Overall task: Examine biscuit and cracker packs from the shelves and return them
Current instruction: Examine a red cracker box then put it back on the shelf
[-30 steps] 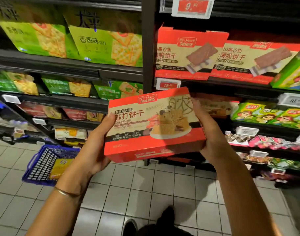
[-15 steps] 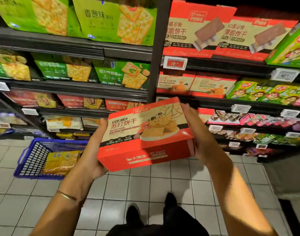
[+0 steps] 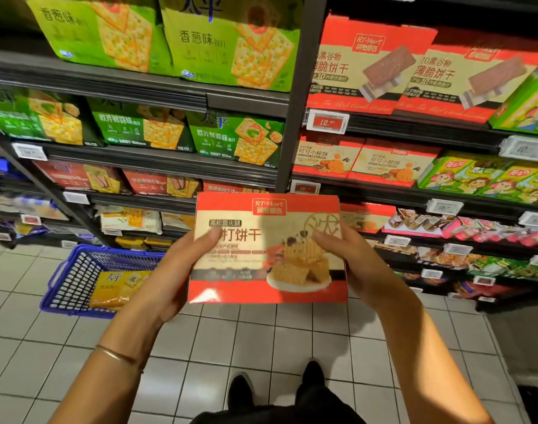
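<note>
Red-and-cream cracker box (image 3: 267,249), stacked crackers pictured, between both hands (image 3: 292,270).

Behind the cracker box (image 3: 267,249), the fingers of the left hand (image 3: 170,280) and right hand (image 3: 353,261) are hidden; only thumbs are seen. The first title character is covered by the left hand's thumb. Small print on the box is blurred beyond reading. Green cracker packs (image 3: 231,47) at 12 o'clock are cut by the top edge. Shelf goods (image 3: 32,206) at 9 o'clock are smeared. Both forearms are cut off at 6 o'clock.

"RT-Mart" on held cracker box (image 3: 267,249); "12" on shelf price tag (image 3: 326,122)
</note>
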The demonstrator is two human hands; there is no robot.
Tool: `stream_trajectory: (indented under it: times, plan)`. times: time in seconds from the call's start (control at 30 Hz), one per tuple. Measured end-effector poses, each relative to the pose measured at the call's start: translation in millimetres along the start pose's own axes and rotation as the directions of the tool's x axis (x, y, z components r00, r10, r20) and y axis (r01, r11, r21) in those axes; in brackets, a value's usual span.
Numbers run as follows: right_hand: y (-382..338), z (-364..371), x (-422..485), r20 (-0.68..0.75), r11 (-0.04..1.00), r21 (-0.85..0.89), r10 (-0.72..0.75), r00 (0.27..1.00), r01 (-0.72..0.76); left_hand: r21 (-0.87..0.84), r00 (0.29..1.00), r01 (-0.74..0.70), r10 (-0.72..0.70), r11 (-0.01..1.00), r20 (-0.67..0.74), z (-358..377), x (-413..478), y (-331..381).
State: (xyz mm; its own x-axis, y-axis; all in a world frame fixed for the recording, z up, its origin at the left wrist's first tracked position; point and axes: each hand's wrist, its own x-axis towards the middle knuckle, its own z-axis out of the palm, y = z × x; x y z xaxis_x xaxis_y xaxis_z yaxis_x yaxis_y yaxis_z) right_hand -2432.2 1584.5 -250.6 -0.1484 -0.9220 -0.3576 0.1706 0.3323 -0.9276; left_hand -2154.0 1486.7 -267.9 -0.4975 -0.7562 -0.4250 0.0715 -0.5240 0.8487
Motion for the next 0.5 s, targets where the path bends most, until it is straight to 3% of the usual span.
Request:
stream_trajectory:
  times: [0.07,0.2,0.5]
  plan:
    - [3.8,-8.8,-0.2,0.050,0.999,-0.004,-0.046,0.998,0.046,0.072,0.993,-0.104,0.099,0.992,0.070,-8.4,-1.3,1.6]
    - [1.7,-15.3,0.3,0.089,0.953,-0.230,-0.180,0.980,0.196,0.248,0.948,-0.298,0.255,0.922,0.191,-17.2,-3.3,5.8]
    - [3.5,-13.0,5.3,0.080,0.930,-0.192,-0.302,0.950,0.312,0.243,0.929,-0.354,0.309,0.903,0.205,-20.0,2.3,8.3]
